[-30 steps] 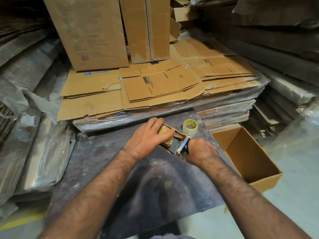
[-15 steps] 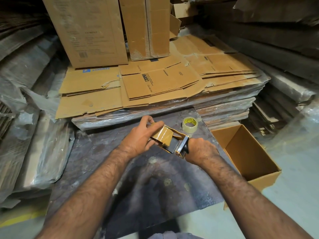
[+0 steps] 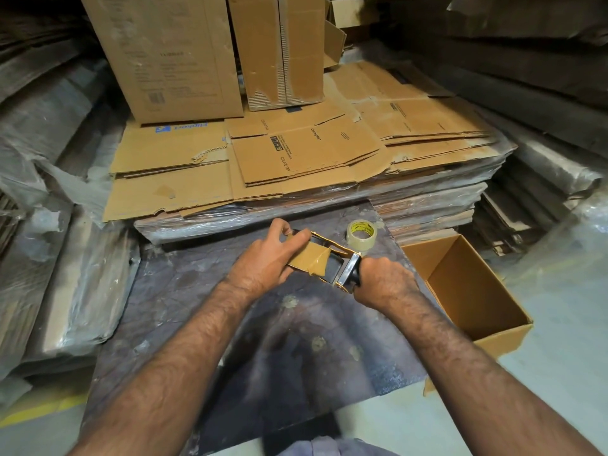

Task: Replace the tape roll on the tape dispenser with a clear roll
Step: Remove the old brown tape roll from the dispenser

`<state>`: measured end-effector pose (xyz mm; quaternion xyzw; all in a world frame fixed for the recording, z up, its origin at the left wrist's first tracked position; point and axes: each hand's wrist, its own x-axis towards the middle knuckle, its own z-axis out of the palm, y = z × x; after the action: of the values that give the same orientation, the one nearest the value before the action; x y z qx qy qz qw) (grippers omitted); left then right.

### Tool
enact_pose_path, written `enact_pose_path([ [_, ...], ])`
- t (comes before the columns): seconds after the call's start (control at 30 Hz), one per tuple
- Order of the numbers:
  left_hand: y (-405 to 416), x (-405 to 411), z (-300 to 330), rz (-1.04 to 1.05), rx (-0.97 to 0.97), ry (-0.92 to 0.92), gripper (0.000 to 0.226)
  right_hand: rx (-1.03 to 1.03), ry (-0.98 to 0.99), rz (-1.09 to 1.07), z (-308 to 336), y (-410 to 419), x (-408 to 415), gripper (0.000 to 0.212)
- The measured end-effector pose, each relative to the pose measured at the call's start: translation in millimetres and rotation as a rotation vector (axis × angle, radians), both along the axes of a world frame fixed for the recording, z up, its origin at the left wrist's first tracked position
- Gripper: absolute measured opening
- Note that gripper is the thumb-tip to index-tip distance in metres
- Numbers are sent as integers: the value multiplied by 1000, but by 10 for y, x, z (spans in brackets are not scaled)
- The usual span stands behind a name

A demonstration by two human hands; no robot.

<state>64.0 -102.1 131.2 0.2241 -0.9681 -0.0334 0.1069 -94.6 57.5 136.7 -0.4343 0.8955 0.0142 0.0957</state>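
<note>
Glossy brown tape [image 3: 312,258]; shiny metal dispenser [image 3: 345,274]; matt corrugated cardboard box [image 3: 467,291].

You face flattened cardboard sheets [image 3: 296,159] stacked on plastic-wrapped bundles, upright cartons [image 3: 171,54] behind. Dark stained work surface [image 3: 279,350] below you; open cardboard box [image 3: 467,291] on pale floor [image 3: 559,373]. Dim light.

Bare, hairy forearms [image 3: 184,350]; no sleeves.

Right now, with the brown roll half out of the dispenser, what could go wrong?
The left hand grips the brown tape roll while the right hand holds the tape dispenser; loose brown tape could stick to the fingers or frame. A hard tug might knock the clear roll just behind, near the dark board edge, toward the open box.
</note>
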Motion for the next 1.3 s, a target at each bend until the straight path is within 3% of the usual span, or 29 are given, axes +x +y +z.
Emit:
enact_pose_path([
  [0.2,5,16,-54,-12,-7,55,63,4,-27,-13,-39,-7,-45,32],
  [0.37,-92,26,-66,-40,252,184,62,-9,-217,-25,-101,38,-126,28],
  [0.43,-106,5,-24,-28,370,137,63,-9,-331,-27,-141,64,-132,21],
  [0.5,-97,-17,2,-70,332,42,63,5,-413,-31,-179,79,-111,11],
  [0.63,4,-91,14,-163,5,-22,75,-15,-482,-49,-193,40,-99,5],
  [0.73,40,-113,64,-177,-13,-63,54,-23,-500,-54,-184,30,-131,6],
  [0.8,1,-112,68,-196,-3,-18,55,-21,-494,-57,-203,39,-151,9],
  [0.9,-79,-67,87,-112,243,84,70,-39,-520,-59,-229,51,-152,12],
  [1.17,-14,69,80,125,1210,419,50,-43,-783,-51,-163,70,-86,15],
  [1.3,77,98,66,177,1576,555,52,-54,-915,-44,-194,59,-1,9],
])
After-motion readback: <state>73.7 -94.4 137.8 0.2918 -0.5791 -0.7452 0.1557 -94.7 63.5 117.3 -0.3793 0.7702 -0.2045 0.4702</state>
